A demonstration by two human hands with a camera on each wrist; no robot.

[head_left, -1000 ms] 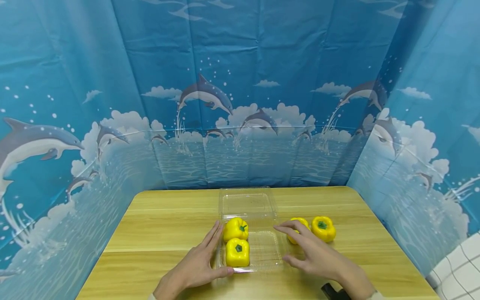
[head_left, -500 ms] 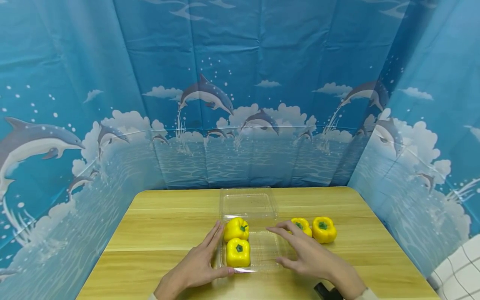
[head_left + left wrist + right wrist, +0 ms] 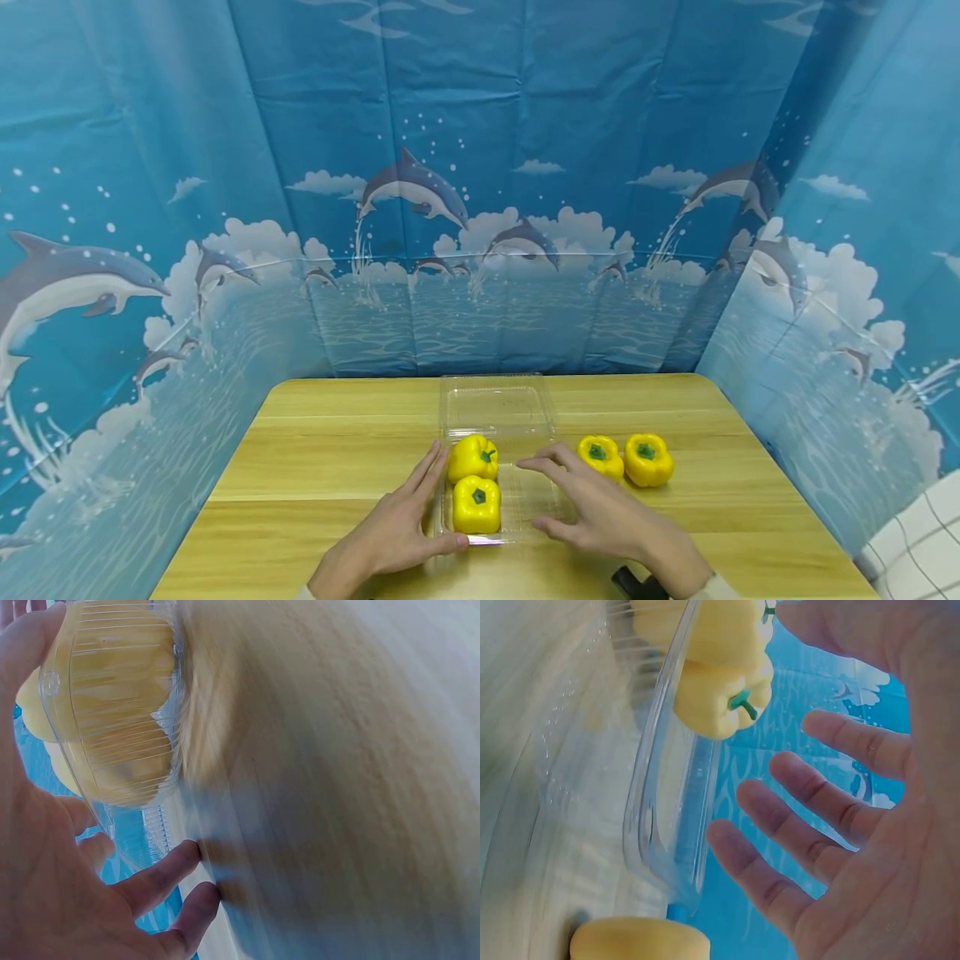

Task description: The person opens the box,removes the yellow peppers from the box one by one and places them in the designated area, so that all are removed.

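Observation:
In the head view, a clear plastic clamshell box lies with its lid folded back. Two yellow bell peppers sit along its left side: one in front, one behind. My left hand rests against the box's left side, thumb at the front corner; the left wrist view shows two of its fingertips down at the tabletop. Over the box's right part hovers my right hand, fingers spread and nothing in them. The right wrist view shows its palm facing the box's rim.
Right of the box, two more yellow bell peppers stand side by side on the table, one nearer the box and one farther right. A blue dolphin-print curtain hangs behind the wooden table. Below the right wrist a black object shows.
My right hand has slid left, away from the two loose bell peppers and over the box, uncovering the nearer one. My left hand and the peppers have stayed in place.

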